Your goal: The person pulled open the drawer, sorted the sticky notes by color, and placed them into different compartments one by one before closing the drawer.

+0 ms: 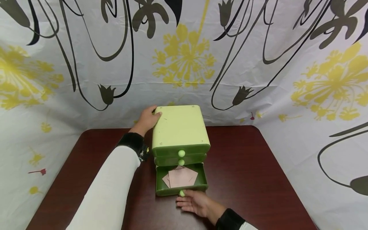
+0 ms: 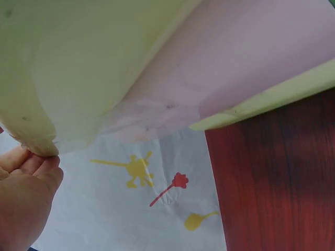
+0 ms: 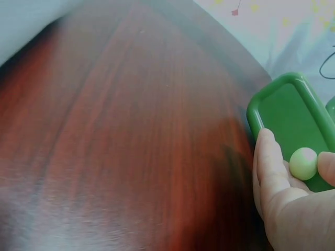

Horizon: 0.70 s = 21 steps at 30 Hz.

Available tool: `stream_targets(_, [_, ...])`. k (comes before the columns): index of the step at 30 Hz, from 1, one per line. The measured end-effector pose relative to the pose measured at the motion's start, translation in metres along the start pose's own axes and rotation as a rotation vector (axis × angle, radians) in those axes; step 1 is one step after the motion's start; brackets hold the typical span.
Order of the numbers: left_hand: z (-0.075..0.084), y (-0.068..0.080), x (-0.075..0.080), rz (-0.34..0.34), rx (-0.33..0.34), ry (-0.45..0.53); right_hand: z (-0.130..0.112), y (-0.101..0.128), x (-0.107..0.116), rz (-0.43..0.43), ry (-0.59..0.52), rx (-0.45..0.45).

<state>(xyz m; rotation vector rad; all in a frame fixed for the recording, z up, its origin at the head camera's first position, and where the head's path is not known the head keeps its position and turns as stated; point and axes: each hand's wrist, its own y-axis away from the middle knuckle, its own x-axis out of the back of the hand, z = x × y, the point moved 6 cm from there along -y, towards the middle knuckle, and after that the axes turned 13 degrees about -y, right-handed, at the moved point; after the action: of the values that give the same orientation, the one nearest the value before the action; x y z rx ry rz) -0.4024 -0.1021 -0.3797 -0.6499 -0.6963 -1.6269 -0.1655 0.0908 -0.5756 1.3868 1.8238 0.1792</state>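
A small drawer cabinet (image 1: 179,127) with a pale yellow-green top and green drawer fronts stands on the table. My left hand (image 1: 148,119) grips its back left corner; the left wrist view shows the fingers (image 2: 44,170) curled at the cabinet's edge. The bottom drawer (image 1: 168,192) is pulled out, and folded pink paper (image 1: 183,177) lies inside. In front of it, my right hand (image 1: 198,203) pinches the drawer's round light-green knob (image 3: 303,163) between thumb and fingers. Above, the middle drawer (image 1: 168,160) sticks out slightly, and the top drawer (image 1: 166,150) looks closed.
Dark reddish-brown table (image 1: 244,172) surface extends on both sides of the cabinet. Behind the table and along its sides hangs a white sheet (image 1: 187,95) with a flower print in yellow, grey and black.
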Motion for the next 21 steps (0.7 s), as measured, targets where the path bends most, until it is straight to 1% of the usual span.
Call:
stream_targets(8, [0.003, 0.002, 0.001, -0.018, -0.018, -0.011, -0.012, -0.015, -0.005, 0.032, 0.009, 0.028])
stream_targets(21, [0.003, 0.004, 0.002, -0.012, -0.023, -0.037, -0.025, -0.032, -0.010, 0.053, 0.000, 0.074])
